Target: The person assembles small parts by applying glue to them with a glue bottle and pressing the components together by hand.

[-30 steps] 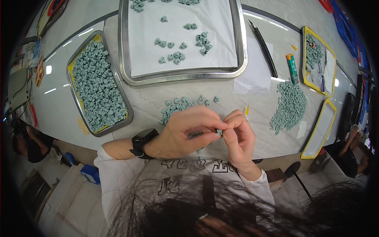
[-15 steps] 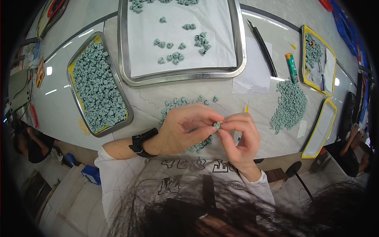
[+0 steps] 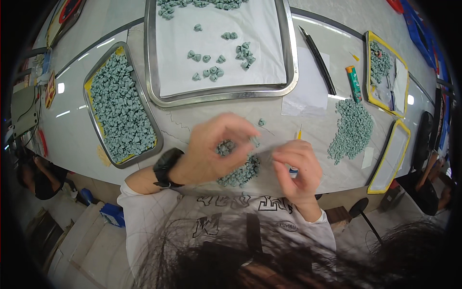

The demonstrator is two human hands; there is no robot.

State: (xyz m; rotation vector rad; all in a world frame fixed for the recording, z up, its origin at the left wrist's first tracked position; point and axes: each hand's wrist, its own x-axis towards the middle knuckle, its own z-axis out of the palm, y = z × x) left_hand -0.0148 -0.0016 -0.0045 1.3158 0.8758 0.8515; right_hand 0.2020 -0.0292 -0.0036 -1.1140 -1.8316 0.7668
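Note:
My left hand [image 3: 207,149], blurred by motion and with a dark watch on its wrist, pinches a small grey-green piece [image 3: 255,141] between thumb and forefinger. Beneath that hand lies a pile of similar pieces [image 3: 244,172], partly hidden by the palm and fingers. To the right, my right hand [image 3: 301,168] is apart from the left, its thumb and fingertips drawn together. Whether anything tiny sits in that pinch cannot be seen. One loose grey-green piece [image 3: 261,122] rests on the table just beyond the left fingertips.
Ahead stands a metal tray [image 3: 226,91] lined with white, bearing scattered pieces. A smaller tray [image 3: 156,144] full of pieces is at left. On the right are a heap of tiny beads [image 3: 351,130], a green tube [image 3: 353,83], black tweezers [image 3: 317,60] and yellow-edged trays [image 3: 408,126].
My hands have moved apart. The left has drawn back leftward with the small piece, while the right has shifted slightly right and down.

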